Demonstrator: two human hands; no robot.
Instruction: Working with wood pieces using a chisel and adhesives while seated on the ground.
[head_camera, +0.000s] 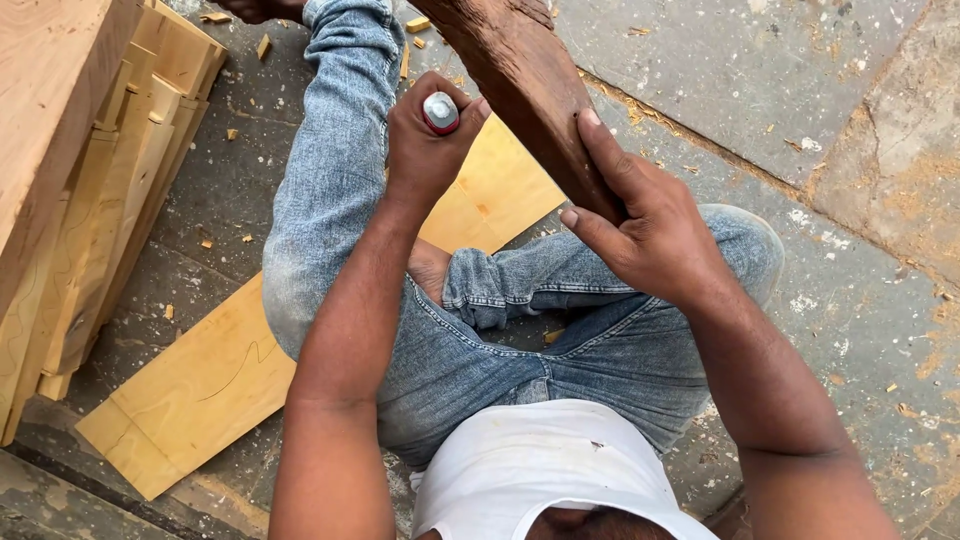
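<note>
I sit on a stone floor in blue jeans. My left hand (425, 140) is closed around a tool with a red and white handle end (441, 112), held upright beside a dark reddish-brown wooden block (515, 70); the tool's working end is hidden. My right hand (645, 215) grips the lower right edge of that block, fingers spread along its side, steadying it over my right knee. A flat light plywood board (200, 385) lies on the floor under my left leg.
Stacked pale cut wooden pieces (110, 180) and a thick timber (45, 110) lie at the left. Wood chips and sawdust are scattered over the grey stone slabs (760, 70). My bare foot shows at the top edge.
</note>
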